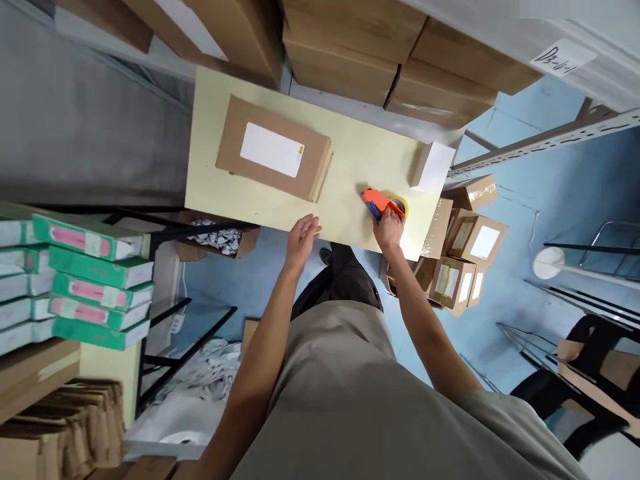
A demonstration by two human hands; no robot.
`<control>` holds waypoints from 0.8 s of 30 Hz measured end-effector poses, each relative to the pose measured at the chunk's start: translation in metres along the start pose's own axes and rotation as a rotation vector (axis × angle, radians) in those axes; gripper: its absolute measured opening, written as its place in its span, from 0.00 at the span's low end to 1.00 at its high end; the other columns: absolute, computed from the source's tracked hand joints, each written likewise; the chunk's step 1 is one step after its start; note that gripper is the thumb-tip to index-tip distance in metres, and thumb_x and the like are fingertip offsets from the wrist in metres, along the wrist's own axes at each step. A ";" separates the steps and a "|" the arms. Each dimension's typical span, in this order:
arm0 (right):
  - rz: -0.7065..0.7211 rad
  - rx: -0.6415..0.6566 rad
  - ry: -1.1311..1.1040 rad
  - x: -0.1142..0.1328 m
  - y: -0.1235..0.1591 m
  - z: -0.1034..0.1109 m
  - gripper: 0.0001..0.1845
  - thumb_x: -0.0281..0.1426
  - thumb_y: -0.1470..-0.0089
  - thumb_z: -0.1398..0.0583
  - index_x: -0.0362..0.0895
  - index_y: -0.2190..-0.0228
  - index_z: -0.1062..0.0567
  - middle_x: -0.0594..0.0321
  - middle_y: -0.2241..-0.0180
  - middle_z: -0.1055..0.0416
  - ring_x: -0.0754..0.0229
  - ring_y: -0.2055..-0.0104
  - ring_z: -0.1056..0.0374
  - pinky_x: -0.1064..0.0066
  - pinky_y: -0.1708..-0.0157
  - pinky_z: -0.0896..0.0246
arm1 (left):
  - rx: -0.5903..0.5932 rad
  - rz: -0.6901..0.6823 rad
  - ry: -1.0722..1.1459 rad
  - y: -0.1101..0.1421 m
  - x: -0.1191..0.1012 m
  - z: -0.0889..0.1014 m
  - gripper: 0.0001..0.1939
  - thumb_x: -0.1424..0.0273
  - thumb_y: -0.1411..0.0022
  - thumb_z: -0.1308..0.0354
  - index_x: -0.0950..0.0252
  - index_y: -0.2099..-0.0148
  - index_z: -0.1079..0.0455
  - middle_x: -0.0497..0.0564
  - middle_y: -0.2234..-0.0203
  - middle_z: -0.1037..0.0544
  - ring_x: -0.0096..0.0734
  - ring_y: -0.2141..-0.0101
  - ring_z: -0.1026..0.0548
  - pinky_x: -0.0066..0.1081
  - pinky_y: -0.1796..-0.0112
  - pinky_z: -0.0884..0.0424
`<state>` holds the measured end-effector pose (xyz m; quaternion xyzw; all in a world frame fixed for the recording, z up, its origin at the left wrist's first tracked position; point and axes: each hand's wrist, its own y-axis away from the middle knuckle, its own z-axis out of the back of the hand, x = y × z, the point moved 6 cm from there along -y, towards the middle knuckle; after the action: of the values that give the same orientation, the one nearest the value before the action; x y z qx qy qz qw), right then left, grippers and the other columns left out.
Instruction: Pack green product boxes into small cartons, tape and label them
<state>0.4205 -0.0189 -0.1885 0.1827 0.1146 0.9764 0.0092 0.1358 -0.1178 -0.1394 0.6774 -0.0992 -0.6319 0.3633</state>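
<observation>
My right hand (389, 229) is wrapped round an orange tape gun (379, 199) with a yellow-rimmed roll on it, at the right part of the pale table (350, 230). My left hand (302, 239) hovers by the table's front edge, fingers loosely curled and apart, with nothing in it. Just beyond it lies a closed brown cardboard box (233, 143) with a white label (273, 150) on its upper face. The left hand is nearest to the box's right end and does not appear to touch it.
A small white box (434, 167) stands at the table's right end. Large cartons (345, 67) line the shelf behind. Green and white boxes (95, 280) are stacked at left. Labelled cartons (465, 240) stand on the floor at right, near black chairs (575, 360).
</observation>
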 end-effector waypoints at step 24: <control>0.537 0.675 -0.411 0.103 0.136 0.068 0.22 0.53 0.28 0.36 0.46 0.57 0.24 0.58 0.60 0.24 0.49 0.58 0.26 0.54 0.51 0.22 | 0.242 -0.263 -0.117 0.081 -0.037 0.035 0.23 0.52 0.34 0.28 0.62 0.46 0.15 0.56 0.51 0.13 0.45 0.50 0.16 0.43 0.47 0.16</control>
<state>0.3518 -0.1303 -0.0587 0.3881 0.3698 0.7961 -0.2808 0.1229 -0.1665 -0.0587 0.6855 -0.1061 -0.6957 0.1867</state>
